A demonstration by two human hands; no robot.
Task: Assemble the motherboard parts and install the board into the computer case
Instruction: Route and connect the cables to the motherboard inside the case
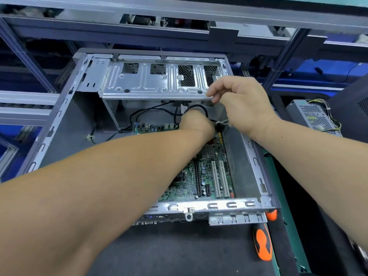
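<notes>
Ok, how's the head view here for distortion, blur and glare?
Head view: wide-angle bending bows the shelf rails and the computer case edges; both forearms loom large; the left hand is slightly soft; mild glare on the drive cage; the motherboard is evenly lit.

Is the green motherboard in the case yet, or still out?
In: the green motherboard lies flat on the floor of the open grey metal case, inside its walls.

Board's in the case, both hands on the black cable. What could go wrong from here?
1. Both hands, left hand and right hand, work under the drive cage; its metal edge could scrape knuckles or snag the black cable.
2. The left forearm crosses low over the motherboard; leaning could press on parts.
3. The orange screwdriver lies near the mat's edge and could get knocked off.
</notes>
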